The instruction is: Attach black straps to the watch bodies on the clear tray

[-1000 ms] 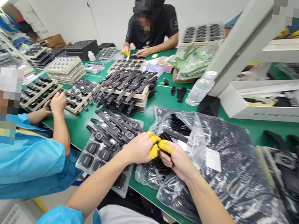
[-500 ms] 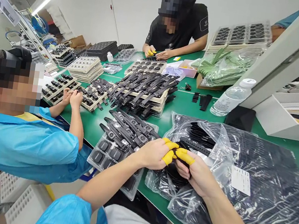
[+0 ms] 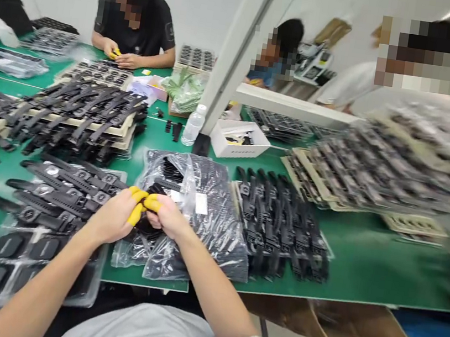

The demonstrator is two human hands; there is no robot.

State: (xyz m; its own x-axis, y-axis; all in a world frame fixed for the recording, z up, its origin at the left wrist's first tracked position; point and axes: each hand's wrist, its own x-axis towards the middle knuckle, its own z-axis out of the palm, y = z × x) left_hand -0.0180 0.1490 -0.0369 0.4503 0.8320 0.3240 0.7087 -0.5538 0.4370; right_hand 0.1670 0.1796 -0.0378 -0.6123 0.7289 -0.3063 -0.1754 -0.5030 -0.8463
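Note:
My left hand (image 3: pixel 118 214) and my right hand (image 3: pixel 168 215) meet over the near edge of the table, with yellow finger covers on thumbs and forefingers. Both pinch a small black watch strap (image 3: pixel 145 202), mostly hidden by the fingers. Just beyond and under my right hand lies a clear plastic bag (image 3: pixel 219 235) packed with black straps. Left of my hands, black watches with straps (image 3: pixel 62 193) lie across a clear plastic tray (image 3: pixel 95 284), whose nearer compartments hold black square pieces (image 3: pixel 7 245).
Strapped watches (image 3: pixel 280 221) lie in rows right of the bag. Stacked loaded trays (image 3: pixel 81 120) stand back left, more (image 3: pixel 346 169) at right. A water bottle (image 3: pixel 193 125) and white box (image 3: pixel 239 142) stand by a post (image 3: pixel 238 42). A co-worker (image 3: pixel 135 33) sits opposite.
The view has swung to the right, so the co-worker at left is out of frame and the right side of the table shows. My hands stay together, pinching the strap.

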